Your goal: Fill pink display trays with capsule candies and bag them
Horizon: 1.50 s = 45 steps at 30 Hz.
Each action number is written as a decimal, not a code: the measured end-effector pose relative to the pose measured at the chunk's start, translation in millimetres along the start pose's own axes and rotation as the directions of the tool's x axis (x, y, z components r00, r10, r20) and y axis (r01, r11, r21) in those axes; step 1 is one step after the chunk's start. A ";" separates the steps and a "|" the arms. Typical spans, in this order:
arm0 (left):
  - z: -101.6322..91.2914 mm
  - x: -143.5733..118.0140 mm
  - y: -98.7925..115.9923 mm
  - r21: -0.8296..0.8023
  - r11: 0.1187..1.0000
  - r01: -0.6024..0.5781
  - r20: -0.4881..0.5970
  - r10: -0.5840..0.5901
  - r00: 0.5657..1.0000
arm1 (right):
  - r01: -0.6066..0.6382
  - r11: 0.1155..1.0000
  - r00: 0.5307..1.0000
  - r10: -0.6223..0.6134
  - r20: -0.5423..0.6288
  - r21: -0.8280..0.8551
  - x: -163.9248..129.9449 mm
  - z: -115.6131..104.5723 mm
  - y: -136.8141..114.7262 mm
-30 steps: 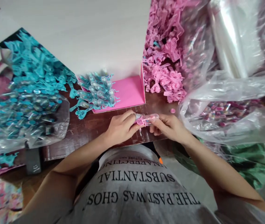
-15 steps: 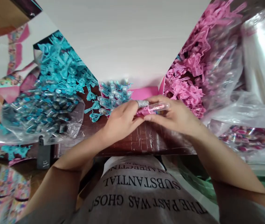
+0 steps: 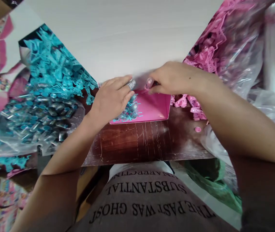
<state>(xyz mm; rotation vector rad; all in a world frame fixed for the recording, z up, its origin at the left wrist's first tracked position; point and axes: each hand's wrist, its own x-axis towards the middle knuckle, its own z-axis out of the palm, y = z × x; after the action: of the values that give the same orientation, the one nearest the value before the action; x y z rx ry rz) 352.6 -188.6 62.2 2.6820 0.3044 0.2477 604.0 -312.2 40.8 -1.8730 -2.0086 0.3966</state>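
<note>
Head view, nearest first: a grey printed shirt [image 3: 149, 203], then the scratched dark wooden table [image 3: 142, 141] with 1 small pink cap [image 3: 197, 129] lying on it at the right. Beyond, a pink box [image 3: 152, 109] holds finished teal pieces [image 3: 129, 111]. Over the box's far edge the 2 hands meet: the left hand [image 3: 110, 98] and the right hand [image 3: 173, 79] together pinch a blurred clear pink tube [image 3: 141, 84], fingers closed on it. A teal parts heap [image 3: 55, 72] lies left, a pink parts heap [image 3: 212, 48] right.
</note>
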 end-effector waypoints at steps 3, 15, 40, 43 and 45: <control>0.1 -1.9 0.6 0.026 1.000 -0.009 -0.001 0.009 1.000 | -0.144 0.967 0.985 0.160 0.060 -0.209 7.7 -11.8 -34.1; 3.2 10.6 3.5 0.120 0.992 0.024 -0.033 -0.020 0.999 | -0.275 0.927 0.961 0.272 -0.048 -0.256 -4.7 13.2 -68.8; 165.9 128.2 123.4 0.006 0.880 -0.475 0.018 0.475 0.880 | -0.945 0.309 0.235 0.871 -0.431 0.110 -390.4 38.7 -36.8; 162.6 124.4 128.0 0.073 0.889 -0.453 0.094 0.446 0.890 | -0.955 0.294 0.258 0.888 -0.380 0.040 -379.1 44.7 -32.7; 159.0 126.6 131.6 0.096 0.893 -0.440 0.143 0.425 0.894 | -0.945 0.326 0.292 0.870 -0.397 0.021 -378.5 43.9 -33.0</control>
<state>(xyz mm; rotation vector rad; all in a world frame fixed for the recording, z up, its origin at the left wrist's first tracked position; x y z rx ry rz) 531.9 -336.0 -6.8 2.8468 -0.3359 0.2039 574.9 -689.9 -11.5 -2.8675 -0.5058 0.0722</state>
